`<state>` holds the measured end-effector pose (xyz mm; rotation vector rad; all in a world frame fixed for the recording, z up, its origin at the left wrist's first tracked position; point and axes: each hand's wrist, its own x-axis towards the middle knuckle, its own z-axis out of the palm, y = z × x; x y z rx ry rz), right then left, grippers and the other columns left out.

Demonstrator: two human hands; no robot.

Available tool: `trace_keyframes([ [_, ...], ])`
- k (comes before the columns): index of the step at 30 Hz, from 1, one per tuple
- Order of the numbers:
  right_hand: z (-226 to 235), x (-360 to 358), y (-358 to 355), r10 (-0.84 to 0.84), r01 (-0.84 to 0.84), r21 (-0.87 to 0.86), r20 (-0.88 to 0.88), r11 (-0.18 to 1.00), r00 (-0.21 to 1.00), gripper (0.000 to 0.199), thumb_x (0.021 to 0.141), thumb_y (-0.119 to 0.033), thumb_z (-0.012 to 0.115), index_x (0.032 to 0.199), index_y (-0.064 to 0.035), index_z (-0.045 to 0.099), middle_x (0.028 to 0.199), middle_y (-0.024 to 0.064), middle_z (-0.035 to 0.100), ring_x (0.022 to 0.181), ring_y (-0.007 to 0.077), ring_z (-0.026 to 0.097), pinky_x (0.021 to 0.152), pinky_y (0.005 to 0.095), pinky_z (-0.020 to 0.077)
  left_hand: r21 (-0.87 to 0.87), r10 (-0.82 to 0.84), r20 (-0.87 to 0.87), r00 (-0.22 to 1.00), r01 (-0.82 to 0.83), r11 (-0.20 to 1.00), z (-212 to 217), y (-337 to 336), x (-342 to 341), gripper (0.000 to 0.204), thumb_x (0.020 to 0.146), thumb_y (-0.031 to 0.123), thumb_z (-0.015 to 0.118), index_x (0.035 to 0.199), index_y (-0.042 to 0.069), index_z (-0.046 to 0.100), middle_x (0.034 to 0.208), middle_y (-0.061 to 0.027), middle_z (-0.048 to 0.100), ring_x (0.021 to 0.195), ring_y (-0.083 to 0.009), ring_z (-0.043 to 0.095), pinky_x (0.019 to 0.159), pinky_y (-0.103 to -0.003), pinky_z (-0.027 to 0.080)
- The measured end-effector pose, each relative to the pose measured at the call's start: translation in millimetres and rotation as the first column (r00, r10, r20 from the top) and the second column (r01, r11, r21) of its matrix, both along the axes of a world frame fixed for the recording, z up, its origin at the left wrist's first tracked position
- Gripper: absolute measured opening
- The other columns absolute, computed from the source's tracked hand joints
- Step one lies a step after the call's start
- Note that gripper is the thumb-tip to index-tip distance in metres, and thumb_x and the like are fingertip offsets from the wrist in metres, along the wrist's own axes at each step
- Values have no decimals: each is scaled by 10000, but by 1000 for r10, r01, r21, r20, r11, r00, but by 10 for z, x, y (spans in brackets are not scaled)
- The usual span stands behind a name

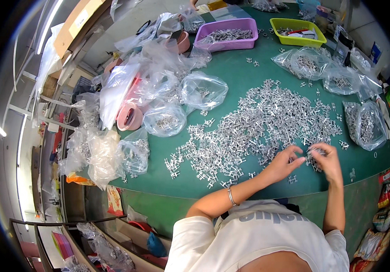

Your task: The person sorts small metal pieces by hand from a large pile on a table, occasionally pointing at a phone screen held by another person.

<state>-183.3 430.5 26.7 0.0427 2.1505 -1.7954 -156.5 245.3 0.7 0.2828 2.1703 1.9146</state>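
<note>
A wide heap of small silver H-shaped metal pieces (267, 122) lies spread over the green table (231, 68). At the heap's near edge, my left hand (285, 162) has its thumb and curved fingers apart, with nothing visible between them. Just right of it, my right hand (327, 162) is curled with thumb and fingers close together above a small cluster of pieces (313, 164). What its fingertips hold, if anything, is too small to make out. The fingertips of both hands face each other across a narrow gap.
A purple basin (226, 44) and a yellow-green basin (298, 41) holding metal parts stand at the far side. Clear bags of pieces (166, 121) crowd the left, with another bag (366, 127) at the right edge. Pink tape rolls (130, 116) sit among the left bags.
</note>
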Motion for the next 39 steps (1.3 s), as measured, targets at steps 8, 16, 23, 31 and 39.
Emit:
trace_keyframes([
  [8, -140, -29, -244, 16, 19, -304, 111, 952, 994, 172, 853, -142, 536, 957, -15, 587, 714, -18, 508, 469, 14, 356, 372, 159, 240, 170, 235, 267, 935, -285, 943, 106, -490, -291, 157, 845, 185, 523, 860, 49, 601, 620, -7, 549, 551, -64, 495, 474, -196, 388],
  [16, -368, -12, -105, 211, 331, -848, 443, 414, 871, 294, 906, -241, 444, 1104, -24, 462, 921, 84, 495, 675, 132, 467, 410, 184, 329, 400, 593, 328, 735, -677, 618, 263, -1635, -968, 264, 886, 188, 477, 1078, 7, 471, 901, -103, 583, 691, -124, 493, 535, -242, 412],
  [23, -102, 14, -51, 139, 603, -797, 594, -29, 792, 400, 898, -261, 416, 1193, 9, 417, 1124, 165, 476, 1000, 292, 479, 829, 334, 452, 587, -53, 480, 875, -276, 761, 21, -795, -369, 388, 838, 30, 463, 1212, -48, 399, 1058, -160, 533, 873, -186, 519, 730, -264, 439],
  [31, -162, 121, 38, 36, 672, -740, 671, -44, 741, 377, 879, -223, 431, 1135, 51, 466, 1110, 173, 493, 1030, 282, 485, 843, 333, 445, 635, -215, 599, 772, -295, 714, -52, -422, -41, 474, 771, -118, 379, 1237, -119, 296, 1274, -287, 348, 1185, -355, 386, 998, -396, 338],
  [39, -229, 139, 384, -59, 548, -826, 546, 131, 836, 221, 847, -183, 489, 983, -9, 488, 843, 85, 499, 569, 115, 388, 375, 198, 275, 661, -189, 565, 803, -304, 686, -78, -448, 37, 447, 793, -118, 404, 1231, -122, 315, 1279, -271, 358, 1202, -333, 374, 986, -360, 367],
])
